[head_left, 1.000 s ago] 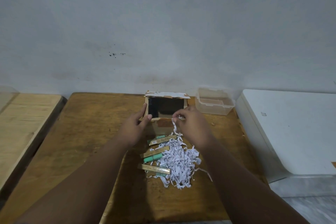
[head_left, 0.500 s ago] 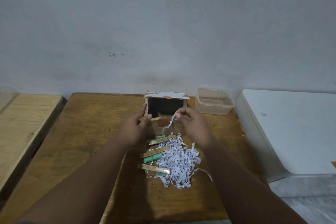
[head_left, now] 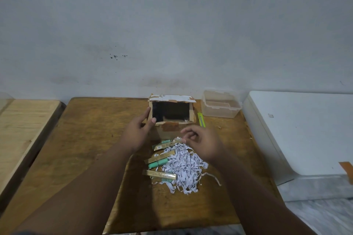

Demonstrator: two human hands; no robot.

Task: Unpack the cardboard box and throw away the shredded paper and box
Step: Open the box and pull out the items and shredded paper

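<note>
A small open cardboard box (head_left: 172, 128) with a dark inside stands at the back of the wooden table (head_left: 91, 139). My left hand (head_left: 136, 133) grips its near-left corner, thumb on the rim. My right hand (head_left: 202, 142) hovers just in front of the box, fingers loosely apart, above a pile of white shredded paper (head_left: 183, 166). Green and gold packaged items (head_left: 159, 161) lie along the pile's left side.
A clear plastic container (head_left: 219, 107) sits at the table's back right, with a yellow-green utility knife (head_left: 201, 119) beside the box. A white appliance (head_left: 305, 131) stands to the right, a lighter wooden surface (head_left: 23, 126) to the left.
My right hand pulled a paper strip from the box rim, drew back toward me and let it fall on the pile. The left hand stayed on the box.
</note>
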